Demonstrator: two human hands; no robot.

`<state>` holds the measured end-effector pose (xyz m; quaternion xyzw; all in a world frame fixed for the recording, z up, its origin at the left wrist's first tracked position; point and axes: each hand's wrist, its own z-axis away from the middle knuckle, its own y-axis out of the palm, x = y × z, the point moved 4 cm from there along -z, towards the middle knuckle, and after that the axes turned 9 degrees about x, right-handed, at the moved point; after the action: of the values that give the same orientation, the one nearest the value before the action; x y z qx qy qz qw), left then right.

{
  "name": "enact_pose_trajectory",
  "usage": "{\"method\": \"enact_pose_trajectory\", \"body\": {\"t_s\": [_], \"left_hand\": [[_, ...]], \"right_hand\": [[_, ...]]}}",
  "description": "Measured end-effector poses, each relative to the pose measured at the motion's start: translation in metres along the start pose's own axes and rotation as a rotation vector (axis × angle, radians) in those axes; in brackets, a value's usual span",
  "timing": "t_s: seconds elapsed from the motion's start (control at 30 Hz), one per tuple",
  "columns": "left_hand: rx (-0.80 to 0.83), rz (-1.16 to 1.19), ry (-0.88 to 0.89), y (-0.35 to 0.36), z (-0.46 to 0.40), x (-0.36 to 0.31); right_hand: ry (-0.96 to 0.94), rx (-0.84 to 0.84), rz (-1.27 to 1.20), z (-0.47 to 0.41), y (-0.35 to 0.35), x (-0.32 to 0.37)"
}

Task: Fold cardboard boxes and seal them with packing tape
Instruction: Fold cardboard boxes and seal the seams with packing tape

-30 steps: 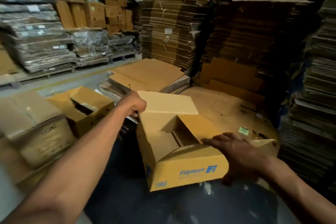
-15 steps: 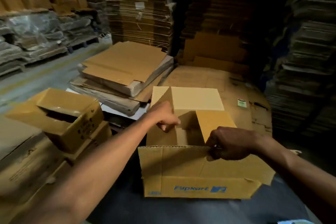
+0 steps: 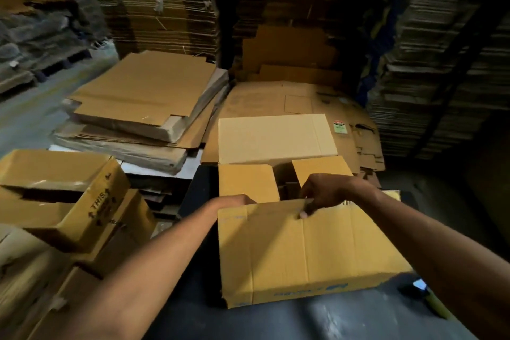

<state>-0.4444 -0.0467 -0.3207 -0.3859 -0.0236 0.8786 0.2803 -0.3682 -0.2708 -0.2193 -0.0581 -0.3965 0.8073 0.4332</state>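
A yellow-brown cardboard box (image 3: 298, 251) with blue print stands on a dark surface in front of me. Its two short flaps (image 3: 248, 183) are folded inward, and the far long flap (image 3: 276, 138) lies open, pointing away. The near long flap is raised toward me. My right hand (image 3: 323, 193) pinches the top edge of that near flap near its middle. My left hand (image 3: 234, 199) reaches over the flap's left end; its fingers are hidden behind the cardboard. No packing tape can be made out.
Assembled boxes (image 3: 63, 190) are piled at my left. Flat cardboard sheets (image 3: 143, 96) lie stacked beyond them, and tall stacks of flattened boxes (image 3: 441, 63) wall in the back and right. A dark object with a yellow handle (image 3: 425, 292) lies at the right.
The box's short flaps have been folded in. Both hands moved to the near long flap, and the view tilted down and closer to the box.
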Motion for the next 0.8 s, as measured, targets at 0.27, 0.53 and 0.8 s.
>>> {"method": "enact_pose_trajectory", "body": {"t_s": [0.27,0.53,0.8], "left_hand": [[-0.582,0.621,0.167,-0.091,-0.007,0.021],[-0.709,-0.059,0.092,-0.143,-0.045,-0.035],[-0.694,-0.593,0.071,-0.19,-0.103,-0.108]], "right_hand": [[0.191,-0.637,0.038,-0.032,0.059,-0.016],[0.24,-0.539,-0.336,-0.07,0.1,-0.01],[0.26,-0.464,-0.461,-0.083,0.106,-0.012]]}}
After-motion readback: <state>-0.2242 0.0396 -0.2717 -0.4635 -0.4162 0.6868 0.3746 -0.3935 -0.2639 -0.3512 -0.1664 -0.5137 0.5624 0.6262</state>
